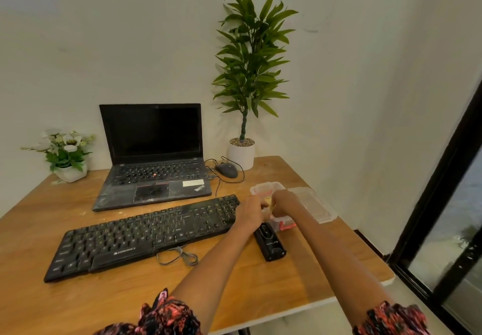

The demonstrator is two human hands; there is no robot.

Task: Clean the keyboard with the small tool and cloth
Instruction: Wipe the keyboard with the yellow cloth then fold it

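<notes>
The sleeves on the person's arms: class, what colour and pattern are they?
Dark fabric with a red-pink floral print, seen on the sleeves in the head view.

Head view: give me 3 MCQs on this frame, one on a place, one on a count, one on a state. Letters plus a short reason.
1. Where are both hands?
A. on the laptop keys
B. at the clear plastic container right of the keyboard
C. on the mouse

2. How many potted plants stand on the desk?
A. one
B. two
C. four

3. What state is the laptop screen in?
A. open and dark
B. closed
C. open and showing a bright window

Answers:
1 B: the left hand and right hand meet over the clear plastic container, just past the right end of the keyboard.
2 B: a tall leafy plant in a white pot, and a small flower pot at the far left.
3 A: the laptop lid is up and its screen is black.
</notes>
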